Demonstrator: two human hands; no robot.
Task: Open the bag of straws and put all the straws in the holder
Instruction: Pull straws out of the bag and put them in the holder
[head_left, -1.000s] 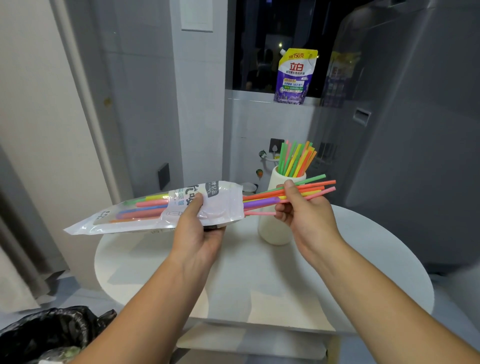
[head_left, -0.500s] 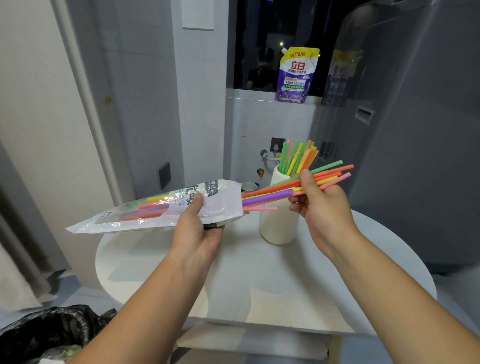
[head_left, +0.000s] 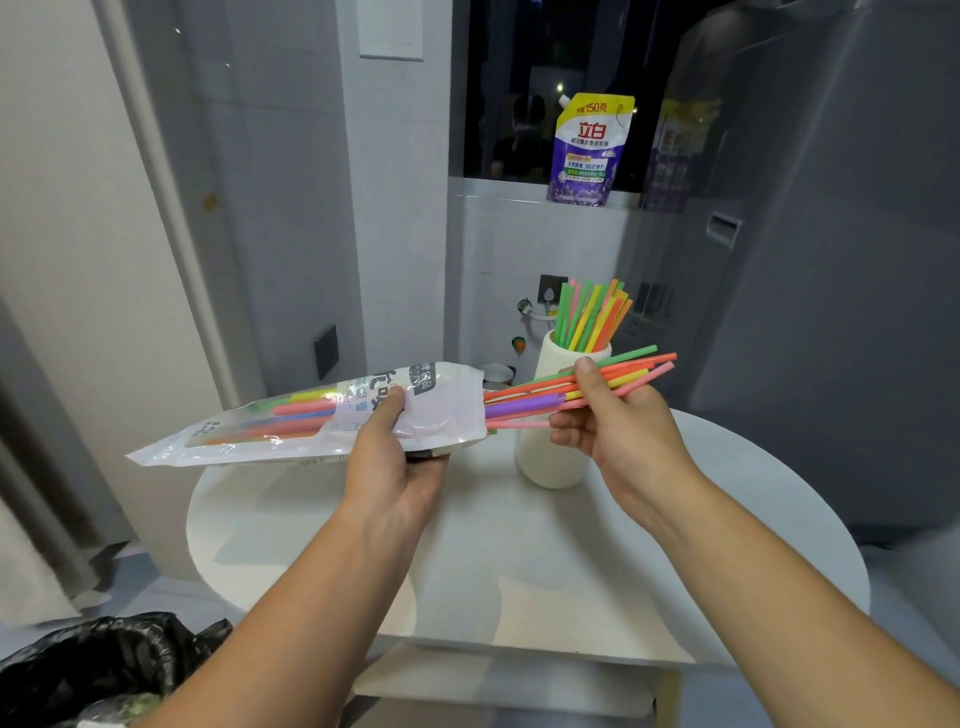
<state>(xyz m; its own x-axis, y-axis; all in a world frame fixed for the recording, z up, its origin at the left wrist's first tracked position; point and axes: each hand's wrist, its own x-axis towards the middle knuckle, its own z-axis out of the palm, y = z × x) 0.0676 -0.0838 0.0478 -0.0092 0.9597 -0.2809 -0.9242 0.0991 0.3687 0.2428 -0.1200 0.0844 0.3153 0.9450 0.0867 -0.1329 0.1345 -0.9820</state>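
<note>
Thumb and curled fingers of the right hand (head_left: 621, 431) clamp a fan of thin, smooth plastic straws (head_left: 631, 370) whose other ends lie inside the glossy, crinkled bag (head_left: 234, 434). The left hand (head_left: 397, 457), thumb on top, closes its grip round the bag near its mouth. Behind the right grip, a white cylindrical holder (head_left: 545, 452) on the surface (head_left: 519, 561) carries more straws.

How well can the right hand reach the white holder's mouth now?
Probably yes. The right hand, gripping a bunch of straws, is just in front of the holder; only the straws standing inside crowd its mouth.
</note>
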